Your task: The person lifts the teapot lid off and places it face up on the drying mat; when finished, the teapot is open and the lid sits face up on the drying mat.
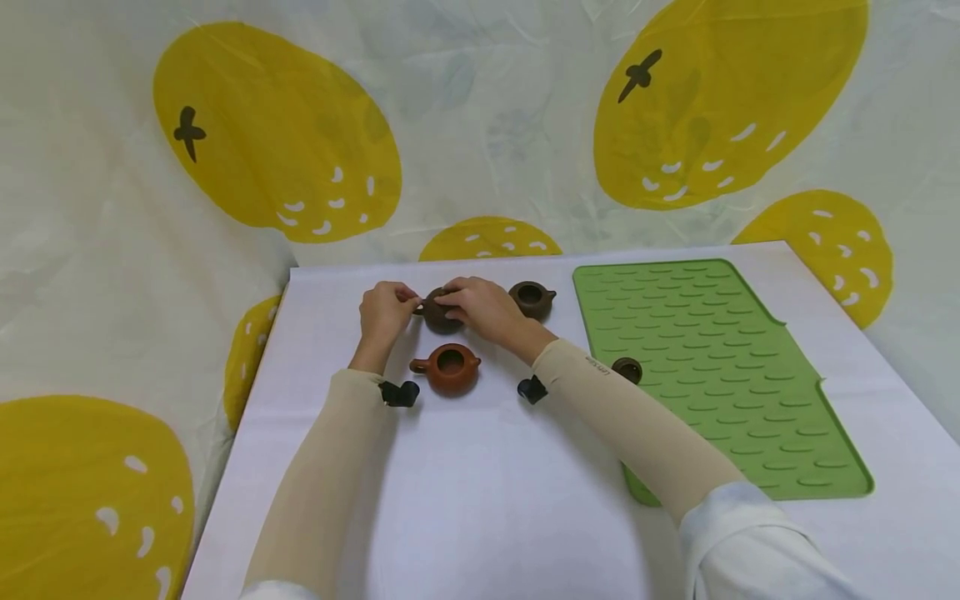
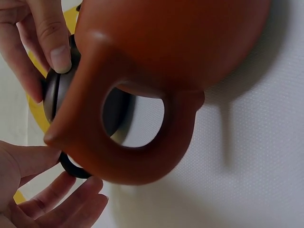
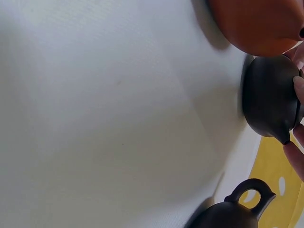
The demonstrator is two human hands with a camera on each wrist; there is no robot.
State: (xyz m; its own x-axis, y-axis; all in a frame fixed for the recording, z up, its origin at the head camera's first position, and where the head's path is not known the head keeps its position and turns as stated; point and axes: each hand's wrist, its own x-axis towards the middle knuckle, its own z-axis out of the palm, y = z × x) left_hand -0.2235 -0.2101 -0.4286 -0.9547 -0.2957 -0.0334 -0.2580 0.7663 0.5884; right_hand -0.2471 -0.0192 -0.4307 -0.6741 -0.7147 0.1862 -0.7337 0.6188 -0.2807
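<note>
A dark brown teapot stands at the back of the table between the two hands. My left hand pinches its ring handle between thumb and fingers. From above, my right hand grips the lid, which sits on the teapot with a thin seam below it; one right fingertip is close by the spout. Just in front stands a reddish-brown teapot with an uncovered mouth, its handle to the left. It covers much of the dark teapot in the left wrist view.
Another dark teapot, uncovered, stands to the right behind my right wrist, its spout pointing right. A green ridged mat lies on the right, with a small round dark piece at its left edge beside my right forearm.
</note>
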